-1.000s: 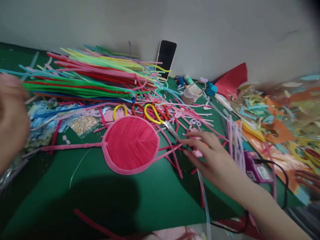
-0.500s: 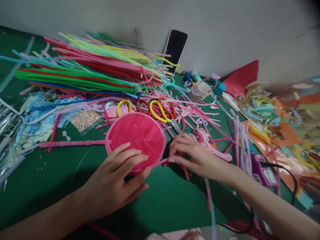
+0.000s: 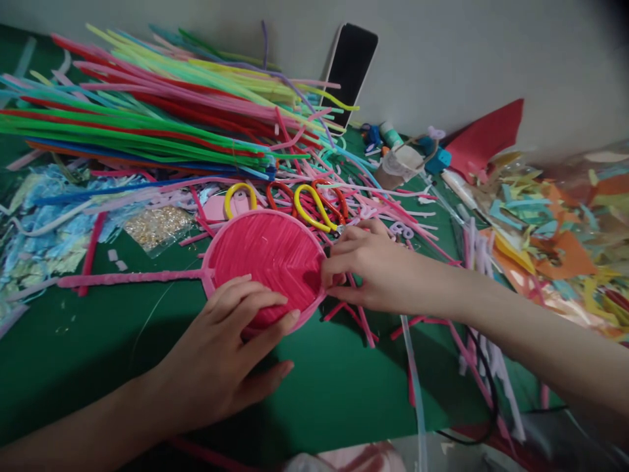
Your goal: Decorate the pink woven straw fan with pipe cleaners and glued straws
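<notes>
A round pink fan (image 3: pixel 268 255) woven from pipe cleaners lies on the green mat (image 3: pixel 98 341), its long pink handle (image 3: pixel 128 278) pointing left. My left hand (image 3: pixel 230 354) rests on the fan's near edge with the fingers stretched flat over it. At the fan's right rim, my right hand (image 3: pixel 368 265) has its fingers pinched together on the rim or a pink strand there. Yellow-handled scissors (image 3: pixel 314 210) lie just behind the fan, partly hidden by my right hand.
A large heap of coloured pipe cleaners (image 3: pixel 162 124) fills the back left. A black phone (image 3: pixel 351 69) leans on the wall. A small cup (image 3: pixel 400 164) and coloured paper scraps (image 3: pixel 550 216) lie at the right. A bag of gold bits (image 3: pixel 157 226) sits left of the fan.
My left hand came in from the far left and settled on the fan's near edge. My right hand slid left to the fan's right rim and closed there.
</notes>
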A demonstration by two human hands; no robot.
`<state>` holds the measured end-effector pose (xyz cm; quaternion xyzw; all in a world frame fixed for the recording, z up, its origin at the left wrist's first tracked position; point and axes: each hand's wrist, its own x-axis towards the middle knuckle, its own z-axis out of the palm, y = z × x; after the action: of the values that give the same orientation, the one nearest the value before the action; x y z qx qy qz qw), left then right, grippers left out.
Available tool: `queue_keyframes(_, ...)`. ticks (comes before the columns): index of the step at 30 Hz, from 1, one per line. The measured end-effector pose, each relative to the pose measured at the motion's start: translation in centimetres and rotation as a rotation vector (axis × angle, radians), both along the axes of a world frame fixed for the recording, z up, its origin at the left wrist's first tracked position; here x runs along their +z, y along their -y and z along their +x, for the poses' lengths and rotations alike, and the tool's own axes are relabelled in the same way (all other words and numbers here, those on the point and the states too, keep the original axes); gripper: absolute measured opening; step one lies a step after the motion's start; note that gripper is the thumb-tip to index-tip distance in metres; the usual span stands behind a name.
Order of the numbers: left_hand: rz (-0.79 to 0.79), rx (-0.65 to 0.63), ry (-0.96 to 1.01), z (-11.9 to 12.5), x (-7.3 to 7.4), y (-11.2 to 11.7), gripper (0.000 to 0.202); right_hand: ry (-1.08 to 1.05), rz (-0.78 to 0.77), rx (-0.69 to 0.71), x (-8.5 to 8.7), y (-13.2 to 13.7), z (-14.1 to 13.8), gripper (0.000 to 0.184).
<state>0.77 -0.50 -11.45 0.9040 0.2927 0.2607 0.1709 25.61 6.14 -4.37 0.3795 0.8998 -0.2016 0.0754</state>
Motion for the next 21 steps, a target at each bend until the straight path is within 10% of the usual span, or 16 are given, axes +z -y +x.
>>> queue_keyframes(21,0.122,-0.107,-0.23,0.9,-0.7,-1.1,0.062,0.197,0.045,0.156,0.8,-1.3,-2.3,0.017)
